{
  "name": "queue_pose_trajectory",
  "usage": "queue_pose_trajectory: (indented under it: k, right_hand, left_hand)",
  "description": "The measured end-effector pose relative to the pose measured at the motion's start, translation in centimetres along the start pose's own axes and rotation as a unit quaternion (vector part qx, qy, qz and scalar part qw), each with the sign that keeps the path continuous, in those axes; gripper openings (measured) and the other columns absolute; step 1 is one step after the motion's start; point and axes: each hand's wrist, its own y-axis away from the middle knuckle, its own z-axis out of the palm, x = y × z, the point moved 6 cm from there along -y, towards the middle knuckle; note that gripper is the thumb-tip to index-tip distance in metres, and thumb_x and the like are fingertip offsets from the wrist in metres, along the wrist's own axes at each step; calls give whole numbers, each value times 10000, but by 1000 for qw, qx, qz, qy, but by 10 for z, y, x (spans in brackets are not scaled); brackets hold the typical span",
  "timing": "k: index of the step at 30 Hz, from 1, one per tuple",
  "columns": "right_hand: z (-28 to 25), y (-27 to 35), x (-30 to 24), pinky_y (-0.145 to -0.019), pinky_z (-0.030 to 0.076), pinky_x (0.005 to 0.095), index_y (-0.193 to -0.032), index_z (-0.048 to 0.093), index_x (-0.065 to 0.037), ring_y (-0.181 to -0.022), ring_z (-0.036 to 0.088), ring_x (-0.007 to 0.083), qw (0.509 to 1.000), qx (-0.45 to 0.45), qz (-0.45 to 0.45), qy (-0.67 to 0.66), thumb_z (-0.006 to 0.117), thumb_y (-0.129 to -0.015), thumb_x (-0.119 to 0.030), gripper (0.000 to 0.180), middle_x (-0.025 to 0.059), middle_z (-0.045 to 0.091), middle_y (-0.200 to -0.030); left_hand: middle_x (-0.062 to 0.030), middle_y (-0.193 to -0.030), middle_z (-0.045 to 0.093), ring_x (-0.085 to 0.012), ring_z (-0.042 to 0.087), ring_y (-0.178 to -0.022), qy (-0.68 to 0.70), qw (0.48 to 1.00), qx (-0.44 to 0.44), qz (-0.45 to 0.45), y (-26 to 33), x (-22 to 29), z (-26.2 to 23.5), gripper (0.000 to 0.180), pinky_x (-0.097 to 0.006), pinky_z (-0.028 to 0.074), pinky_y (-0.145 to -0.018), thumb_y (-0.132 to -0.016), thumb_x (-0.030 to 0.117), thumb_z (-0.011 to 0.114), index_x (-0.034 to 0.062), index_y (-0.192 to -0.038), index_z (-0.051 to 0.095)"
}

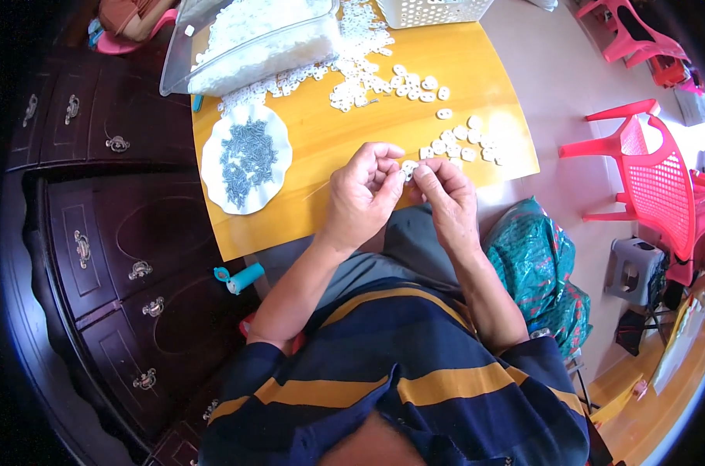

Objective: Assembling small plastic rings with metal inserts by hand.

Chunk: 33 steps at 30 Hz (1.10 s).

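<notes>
Close to the table's near edge, my left hand and my right hand meet at the fingertips. Between them they pinch a small white plastic piece with holes. Its underside is hidden by the fingers. Just beyond lie several similar white pieces in a loose group at the right. A white wavy-rimmed plate sits to the left of my hands, holding a heap of small dark screws. Farther away, a heap of white pieces spreads over the yellow wooden table.
A clear plastic bin full of white pieces stands at the far left, beside a white perforated basket. Dark drawers flank the table. A green bag and pink chair are at right. Another person's arm shows at top left.
</notes>
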Motion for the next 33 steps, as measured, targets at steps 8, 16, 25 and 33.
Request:
queue_pose_trajectory:
  k: [8, 16, 25, 33]
  right_hand:
    - [0, 1, -1, -711, 513, 209, -1014, 668, -11, -767, 598, 56, 1000, -10, 1, 4, 617, -1019, -175, 172, -7, 663, -859]
    - [-2, 1, 3, -682, 497, 205, -1006, 663, -13, -747, 588, 47, 1000, -16, 6, 8, 630, -1013, -190, 180, -19, 650, -846]
    - [-2, 0, 2, -652, 472, 198, -994, 664, -20, -726, 562, 36, 999, -38, 14, 17, 628, -1015, -192, 176, -32, 634, -823]
    - [-3, 0, 2, -639, 454, 194, -970, 670, -17, -719, 548, 34, 998, -50, 13, 31, 623, -1017, -191, 186, -30, 626, -794]
  left_hand:
    - [-41, -991, 648, -61, 634, -861, 9, 999, -32, -37, 7, -8, 4, 275, -202, 516, -786, -936, -69, 615, -27, -1204, 566]
    - [-42, -976, 655, -69, 643, -864, 28, 996, -72, -41, 7, -5, 5, 423, -208, 533, -762, -894, -98, 665, -39, -1297, 550]
    - [-44, -858, 636, -89, 613, -734, -156, 982, -100, 37, -1, 13, -1, 358, -230, 524, -666, -808, -51, 758, 12, -1155, 697]
    - [-62, -778, 603, -136, 579, -646, -198, 971, -108, 81, -3, 27, 1, 310, -270, 486, -603, -792, -25, 774, 17, -1091, 701]
